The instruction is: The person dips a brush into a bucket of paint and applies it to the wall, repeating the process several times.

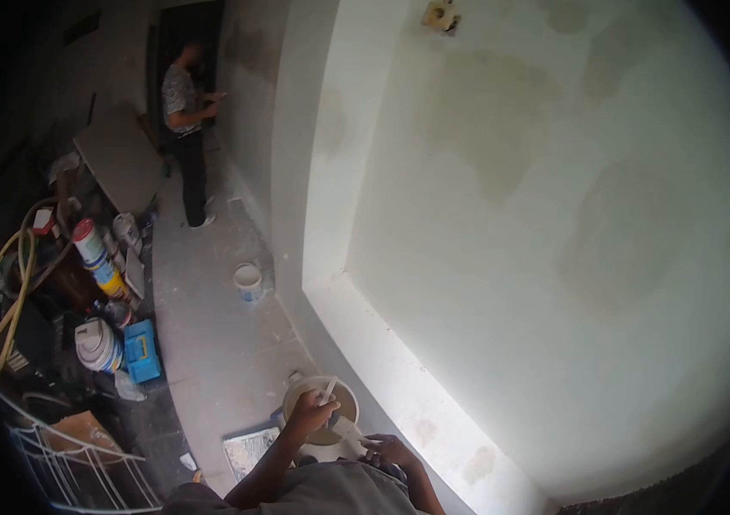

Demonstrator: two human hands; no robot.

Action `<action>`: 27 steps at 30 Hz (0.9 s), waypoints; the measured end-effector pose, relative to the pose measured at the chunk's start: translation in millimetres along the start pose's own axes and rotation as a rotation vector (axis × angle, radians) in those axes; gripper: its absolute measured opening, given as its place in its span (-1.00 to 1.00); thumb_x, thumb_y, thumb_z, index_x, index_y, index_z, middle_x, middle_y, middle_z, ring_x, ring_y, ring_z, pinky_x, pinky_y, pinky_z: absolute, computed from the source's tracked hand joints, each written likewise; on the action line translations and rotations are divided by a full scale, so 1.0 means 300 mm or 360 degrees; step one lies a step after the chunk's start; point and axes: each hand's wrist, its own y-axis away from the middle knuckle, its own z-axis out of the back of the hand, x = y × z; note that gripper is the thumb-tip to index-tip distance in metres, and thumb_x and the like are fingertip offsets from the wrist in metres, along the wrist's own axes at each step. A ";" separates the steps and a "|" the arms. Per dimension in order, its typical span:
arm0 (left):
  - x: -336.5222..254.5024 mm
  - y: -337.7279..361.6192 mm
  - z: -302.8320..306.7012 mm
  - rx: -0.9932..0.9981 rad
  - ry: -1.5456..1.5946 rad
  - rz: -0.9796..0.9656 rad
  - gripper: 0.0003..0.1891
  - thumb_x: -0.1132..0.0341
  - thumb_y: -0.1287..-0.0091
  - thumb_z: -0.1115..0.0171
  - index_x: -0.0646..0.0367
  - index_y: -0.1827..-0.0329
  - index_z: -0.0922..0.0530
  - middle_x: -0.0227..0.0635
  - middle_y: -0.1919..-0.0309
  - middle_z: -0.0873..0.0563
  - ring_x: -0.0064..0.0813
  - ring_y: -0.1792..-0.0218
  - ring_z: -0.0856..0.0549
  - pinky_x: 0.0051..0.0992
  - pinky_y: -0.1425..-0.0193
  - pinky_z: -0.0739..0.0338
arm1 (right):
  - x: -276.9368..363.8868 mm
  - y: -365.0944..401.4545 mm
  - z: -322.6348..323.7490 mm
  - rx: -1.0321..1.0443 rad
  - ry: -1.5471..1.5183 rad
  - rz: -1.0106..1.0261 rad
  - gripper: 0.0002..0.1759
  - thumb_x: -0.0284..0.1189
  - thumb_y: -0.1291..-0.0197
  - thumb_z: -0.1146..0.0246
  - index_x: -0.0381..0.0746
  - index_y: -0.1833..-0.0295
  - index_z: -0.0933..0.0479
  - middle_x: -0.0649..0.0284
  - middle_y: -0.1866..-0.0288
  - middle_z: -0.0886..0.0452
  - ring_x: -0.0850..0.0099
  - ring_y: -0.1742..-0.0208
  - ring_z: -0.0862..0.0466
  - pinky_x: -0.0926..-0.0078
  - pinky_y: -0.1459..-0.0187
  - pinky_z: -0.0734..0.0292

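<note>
**Two hands, one pale flat blade above the bucket**

The pale flat blade (348,432) is between my hands, in front of my body and over the near side of the big bucket (299,391). My left hand (311,414) is closed, its fingers curled around a narrow pale stick (328,390) that pokes up from the fist; whether stick and blade belong to one tool, I cannot tell. My right hand (388,451) is at the blade's other end, fingers bent and near together; I can't tell if they pinch it or only touch it.

I judge the step in hand to be tending the blade at the bucket, perhaps wiping or loading it. The next move calls for a firm left fist, light right fingers, and the blade kept over the bucket's mouth so drips land inside.

Just left of the bucket, a smeared board (247,452) lies on the floor (210,343). On my right run the white ledge (382,339) and the pale wall (485,223) with its darker patches. Farther ahead stands a small bucket (248,289), and well beyond it another person (183,129). A blue toolbox (142,351) sits off left among clutter.
</note>
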 end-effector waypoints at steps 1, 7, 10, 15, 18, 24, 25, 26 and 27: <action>0.005 -0.020 0.002 0.0030 0.0026 -0.0033 -0.75 0.35 -0.21 -0.34 0.34 0.17 -0.54 -0.37 0.61 -0.58 -0.59 0.67 -0.56 -0.55 0.61 -0.44 | -0.022 -0.022 0.017 -0.0027 0.0382 0.0588 -0.55 -0.25 -0.25 -0.27 -0.17 -0.22 -0.54 0.21 0.06 -0.69 0.51 0.25 -0.69 0.50 0.30 -0.60; 0.004 0.006 -0.026 0.0124 -0.0227 -0.0039 -0.70 0.34 -0.16 -0.38 0.35 0.15 -0.55 -0.24 0.55 -0.66 -0.47 0.61 -0.66 -0.49 0.50 -0.55 | -0.036 0.095 -0.070 0.0029 -0.0726 0.0176 -0.42 -0.55 -0.21 -0.27 -0.20 -0.38 -0.39 0.40 -0.13 -0.63 0.72 0.27 -0.55 0.79 0.45 -0.35; -0.002 0.039 -0.038 0.0029 -0.0790 -0.0282 -0.64 0.19 -0.07 -0.43 0.28 0.21 -0.60 -0.12 0.49 -0.71 -0.22 0.44 -0.73 -0.29 0.23 -0.61 | -0.102 0.067 -0.100 0.0161 -0.0999 0.0195 -0.32 -0.58 -0.29 -0.20 -0.16 -0.51 -0.19 0.41 0.08 -0.58 0.72 0.48 -0.37 0.82 0.57 -0.20; -0.032 0.080 -0.018 -0.0035 -0.1245 -0.0352 -0.62 0.12 -0.02 -0.43 0.26 0.30 -0.59 0.20 0.00 -0.57 0.11 -0.08 -0.55 -0.08 -0.11 -0.47 | 0.016 0.163 -0.198 0.0136 -0.1197 0.0006 -0.36 -0.53 -0.32 -0.18 -0.15 -0.50 -0.22 0.37 -0.10 -0.54 0.71 0.40 -0.42 0.82 0.48 -0.34; -0.009 0.098 -0.006 -0.0121 -0.1359 -0.0581 -0.57 0.13 -0.02 -0.44 0.31 0.24 -0.55 0.38 -0.21 -0.35 0.27 -0.28 -0.33 -0.01 -0.28 -0.33 | -0.068 0.096 -0.200 0.0130 -0.1193 -0.0060 -0.37 -0.52 -0.25 -0.19 -0.16 -0.46 -0.28 0.37 -0.25 -0.53 0.68 0.19 -0.48 0.76 0.26 -0.46; 0.081 0.062 0.019 -0.0342 -0.1201 -0.0836 -0.54 0.19 0.00 -0.46 0.39 0.23 -0.50 0.50 -0.24 -0.25 0.36 -0.37 -0.16 0.09 -0.42 -0.11 | 0.007 0.074 -0.238 0.0107 -0.0946 -0.0137 -0.32 -0.41 -0.17 -0.26 -0.08 -0.45 -0.30 0.18 -0.33 -0.47 0.39 -0.25 -0.41 0.34 0.04 -0.54; 0.088 0.054 0.031 -0.0375 -0.1269 -0.0857 -0.55 0.19 0.01 -0.47 0.38 0.24 -0.51 0.42 -0.21 -0.30 0.30 -0.32 -0.23 0.04 -0.39 -0.17 | 0.018 0.065 -0.245 0.0063 -0.0865 -0.0185 -0.28 -0.37 -0.16 -0.28 -0.03 -0.47 -0.27 0.10 -0.35 -0.45 0.30 -0.43 -0.36 0.20 -0.04 -0.56; 0.095 0.047 0.044 -0.0410 -0.1337 -0.0876 -0.56 0.19 0.03 -0.48 0.37 0.25 -0.52 0.34 -0.18 -0.35 0.24 -0.26 -0.31 -0.01 -0.35 -0.24 | -0.113 -0.024 -0.227 0.0047 -0.0029 0.0632 -0.43 -0.34 -0.16 -0.25 -0.14 -0.33 -0.42 0.13 -0.28 -0.52 0.26 -0.22 -0.53 0.45 -0.03 -0.54; 0.097 0.045 0.053 -0.0446 -0.1406 -0.0890 -0.56 0.19 0.04 -0.49 0.35 0.27 -0.54 0.26 -0.15 -0.41 0.19 -0.21 -0.38 -0.06 -0.32 -0.30 | -0.140 -0.070 -0.228 0.0075 -0.0188 0.0491 -0.47 -0.39 -0.17 -0.24 -0.17 -0.30 -0.45 0.18 -0.25 -0.54 0.33 -0.12 -0.56 0.47 0.02 -0.55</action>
